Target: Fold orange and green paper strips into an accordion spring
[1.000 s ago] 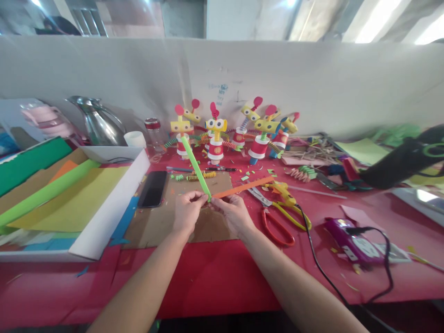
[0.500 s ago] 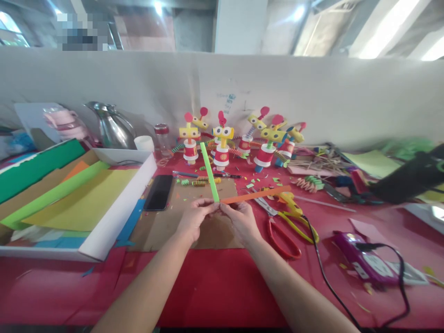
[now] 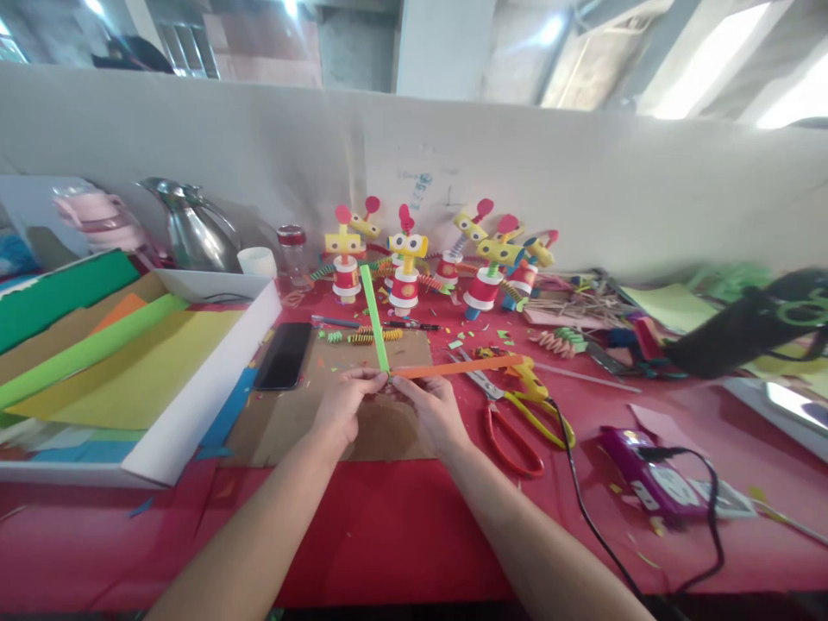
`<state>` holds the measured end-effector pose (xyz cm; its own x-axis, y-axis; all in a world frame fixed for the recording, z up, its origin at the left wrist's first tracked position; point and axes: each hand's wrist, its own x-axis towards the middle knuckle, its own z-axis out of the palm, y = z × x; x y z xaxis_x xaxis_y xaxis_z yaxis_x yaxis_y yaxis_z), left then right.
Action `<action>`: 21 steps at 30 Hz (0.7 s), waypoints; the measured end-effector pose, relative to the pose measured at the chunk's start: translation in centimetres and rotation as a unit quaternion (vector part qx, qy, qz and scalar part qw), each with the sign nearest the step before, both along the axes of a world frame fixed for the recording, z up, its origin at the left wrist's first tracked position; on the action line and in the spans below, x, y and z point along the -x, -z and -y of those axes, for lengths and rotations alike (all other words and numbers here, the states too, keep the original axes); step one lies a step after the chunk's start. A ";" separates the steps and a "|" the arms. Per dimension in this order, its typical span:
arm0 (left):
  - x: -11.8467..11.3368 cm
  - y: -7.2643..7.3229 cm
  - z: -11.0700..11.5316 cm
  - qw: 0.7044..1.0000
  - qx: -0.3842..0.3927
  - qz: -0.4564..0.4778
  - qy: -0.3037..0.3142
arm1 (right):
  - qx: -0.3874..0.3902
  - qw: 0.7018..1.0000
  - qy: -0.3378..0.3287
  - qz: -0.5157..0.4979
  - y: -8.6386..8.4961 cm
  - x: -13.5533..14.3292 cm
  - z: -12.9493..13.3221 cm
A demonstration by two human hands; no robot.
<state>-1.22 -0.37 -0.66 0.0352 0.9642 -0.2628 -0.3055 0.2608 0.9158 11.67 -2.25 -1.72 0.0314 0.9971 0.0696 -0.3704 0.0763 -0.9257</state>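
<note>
My left hand [image 3: 349, 398] and my right hand [image 3: 433, 407] meet over a brown cardboard sheet [image 3: 278, 435]. Both are closed, pinching the joined ends of two paper strips. The green paper strip [image 3: 373, 315] points up and away from the pinch, while the orange paper strip [image 3: 459, 367] runs off to the right, roughly at a right angle. My fingers hide the joint itself. Beyond the hands lie folded paper springs [image 3: 375, 337], yellow and black, on the cardboard. Red-and-yellow-handled scissors [image 3: 498, 405] rest right of my right hand, partly under a yellow glue gun [image 3: 530, 379].
Several paper-cup figures [image 3: 404, 285] stand near the back wall. At left are a white box [image 3: 194, 405] of coloured paper, a phone [image 3: 283, 355], a steel jug [image 3: 194, 228] and a paper cup [image 3: 257, 261]. A purple power strip [image 3: 653, 479] with a black cord sits at right.
The view has shifted slightly, so the table things appear a little farther left. Both hands keep their pinch on the green and orange strips, with little other change.
</note>
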 end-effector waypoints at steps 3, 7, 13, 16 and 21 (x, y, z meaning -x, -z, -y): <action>0.2 0.0 -0.1 1.000 0.002 0.005 -0.005 | -0.020 1.000 -0.010 0.012 -0.1 -0.1 0.0; 0.4 -0.4 -0.1 0.999 0.014 0.039 0.011 | -0.073 0.995 -0.035 0.055 -0.5 -0.7 -0.1; 0.1 -1.5 0.3 0.996 0.043 0.075 0.021 | -0.138 0.974 -0.035 0.178 -0.4 -2.3 -0.9; -0.1 -1.7 0.4 0.995 0.052 0.088 0.015 | -0.122 0.977 -0.058 0.164 -0.4 -2.6 -1.2; -0.3 -1.3 0.5 0.996 0.033 0.079 0.024 | -0.090 0.986 -0.071 0.118 -0.6 -2.5 -1.3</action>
<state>-0.97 -0.87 0.67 0.1263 0.9414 -0.3127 -0.4302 0.3360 0.8379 14.13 -0.93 -1.08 -0.1464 0.9610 0.2346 -0.1646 0.2102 -0.9637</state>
